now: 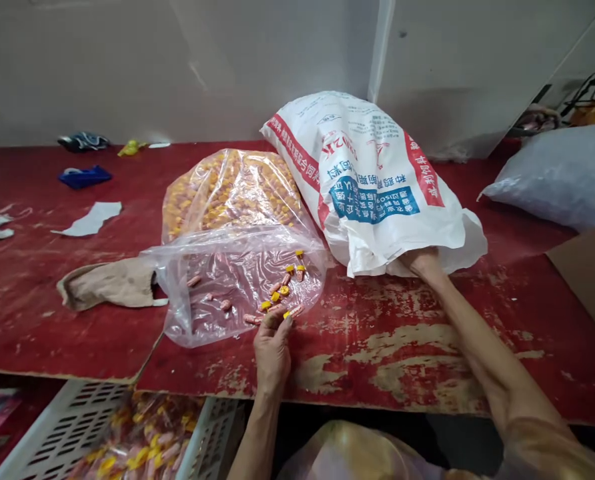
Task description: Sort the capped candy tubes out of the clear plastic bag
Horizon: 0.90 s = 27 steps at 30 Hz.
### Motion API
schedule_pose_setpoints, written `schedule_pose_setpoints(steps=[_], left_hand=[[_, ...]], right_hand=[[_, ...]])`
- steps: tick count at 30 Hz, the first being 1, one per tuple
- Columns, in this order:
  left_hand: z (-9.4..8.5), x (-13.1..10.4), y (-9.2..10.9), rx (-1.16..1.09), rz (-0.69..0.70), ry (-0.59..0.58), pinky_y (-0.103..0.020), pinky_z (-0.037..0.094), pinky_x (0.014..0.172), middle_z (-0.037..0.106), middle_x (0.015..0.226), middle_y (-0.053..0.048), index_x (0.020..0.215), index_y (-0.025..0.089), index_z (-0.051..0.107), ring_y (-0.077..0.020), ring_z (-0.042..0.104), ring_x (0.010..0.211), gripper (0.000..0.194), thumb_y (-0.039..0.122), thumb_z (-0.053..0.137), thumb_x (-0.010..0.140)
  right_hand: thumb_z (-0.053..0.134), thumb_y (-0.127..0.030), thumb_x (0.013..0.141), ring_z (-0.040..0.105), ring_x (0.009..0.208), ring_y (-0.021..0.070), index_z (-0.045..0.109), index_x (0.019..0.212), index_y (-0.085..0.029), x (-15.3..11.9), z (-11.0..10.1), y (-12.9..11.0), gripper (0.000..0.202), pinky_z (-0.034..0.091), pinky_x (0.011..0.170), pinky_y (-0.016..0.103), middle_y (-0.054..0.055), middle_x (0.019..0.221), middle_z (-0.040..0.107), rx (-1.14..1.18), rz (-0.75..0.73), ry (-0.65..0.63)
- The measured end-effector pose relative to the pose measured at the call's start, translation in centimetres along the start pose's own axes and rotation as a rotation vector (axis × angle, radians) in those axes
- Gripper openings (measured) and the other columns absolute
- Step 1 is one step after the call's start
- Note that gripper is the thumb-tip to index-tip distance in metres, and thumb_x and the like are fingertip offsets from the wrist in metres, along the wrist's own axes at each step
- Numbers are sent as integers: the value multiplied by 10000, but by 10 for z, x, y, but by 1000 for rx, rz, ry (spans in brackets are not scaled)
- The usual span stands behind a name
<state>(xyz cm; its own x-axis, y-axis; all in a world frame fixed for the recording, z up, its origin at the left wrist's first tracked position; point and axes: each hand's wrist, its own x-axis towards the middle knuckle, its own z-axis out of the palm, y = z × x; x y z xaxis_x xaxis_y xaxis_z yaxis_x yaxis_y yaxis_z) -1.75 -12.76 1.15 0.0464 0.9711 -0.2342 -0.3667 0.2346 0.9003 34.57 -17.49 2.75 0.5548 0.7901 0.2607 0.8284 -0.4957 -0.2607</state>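
My left hand (271,350) is closed in a pinch at the near edge of a clear plastic bag (247,327). Between its thumb and fingers is a small pink piece with a yellow cap (295,311). Several loose pink pieces and yellow caps (276,295) lie on the bag's flattened mouth, just beyond the fingertips. The bag's far part bulges with many small yellow parts (237,190). My right hand (420,261) reaches into the mouth of a white woven sack (377,233) with red and blue print; its fingers are hidden inside.
On the worn red table (387,360) lie a beige cloth piece (110,283), a white paper scrap (93,219) and a blue object (85,176). A white crate (62,427) below holds bagged pink-and-yellow pieces. A pale sack (562,177) and cardboard (590,277) are at right.
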Motion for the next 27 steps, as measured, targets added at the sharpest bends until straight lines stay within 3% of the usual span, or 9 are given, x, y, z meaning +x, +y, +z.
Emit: schedule_pose_setpoints(steps=[2,5,8,10,12,15,19,24,27], left_hand=[[9,-7,-7,-17,-39,-58,-207,482,680,645,816,9,821,170,681,-91,594,706,332,281,820,541],[29,-24,-18,-15,-119,-175,-201,475,700,636,798,12,808,164,671,-91,588,731,302,267,809,560],[49,-44,-29,-10,-224,-302,-207,470,630,622,781,11,818,160,651,-92,572,675,307,268,795,569],[57,-56,-34,-36,-264,-336,-209,468,603,616,802,8,840,164,636,-96,567,672,334,260,793,561],[60,-63,-38,-56,-270,-333,-213,472,607,612,815,6,857,167,622,-98,565,680,351,254,789,561],[56,-66,-40,-46,-251,-282,-216,468,616,600,769,18,826,161,609,-86,555,645,324,262,785,572],[46,-67,-41,-60,-236,-212,-226,461,616,609,736,23,771,155,611,-86,561,612,305,280,799,566],[41,-73,-42,-9,-166,-250,-257,473,773,679,809,-11,834,164,714,-119,613,748,236,319,762,663],[40,-79,-39,50,-110,-291,-281,459,877,705,940,-37,948,190,736,-151,628,885,246,344,679,765]], right_hand=[[603,-250,757,551,940,267,609,919,-119,-31,-11,16,209,438,867,443,132,950,601,69,70,-27],[620,-381,719,558,801,207,545,934,-157,-91,-25,21,320,489,742,370,73,878,587,607,224,-79],[682,-405,675,552,738,161,447,1093,-208,-135,-26,-8,519,525,669,341,13,842,553,1182,292,-166],[715,-363,666,573,734,157,398,1155,-247,-150,-23,-36,594,536,672,346,-11,828,553,1388,291,-167],[720,-346,682,604,752,164,407,1102,-258,-158,-18,-61,531,535,699,348,-15,830,585,1501,267,-110],[721,-329,715,631,811,167,434,975,-232,-165,-11,-84,400,522,746,326,13,887,647,1499,226,-65],[738,-307,718,630,831,152,473,909,-203,-170,-6,-94,343,512,712,263,40,949,663,1382,156,-186],[699,-336,767,626,861,147,582,985,-198,-178,-2,-104,283,522,747,261,47,1006,645,1301,51,-286],[673,-310,795,613,939,154,605,1025,-201,-187,6,-109,263,517,826,280,53,1043,623,1241,10,-203]])
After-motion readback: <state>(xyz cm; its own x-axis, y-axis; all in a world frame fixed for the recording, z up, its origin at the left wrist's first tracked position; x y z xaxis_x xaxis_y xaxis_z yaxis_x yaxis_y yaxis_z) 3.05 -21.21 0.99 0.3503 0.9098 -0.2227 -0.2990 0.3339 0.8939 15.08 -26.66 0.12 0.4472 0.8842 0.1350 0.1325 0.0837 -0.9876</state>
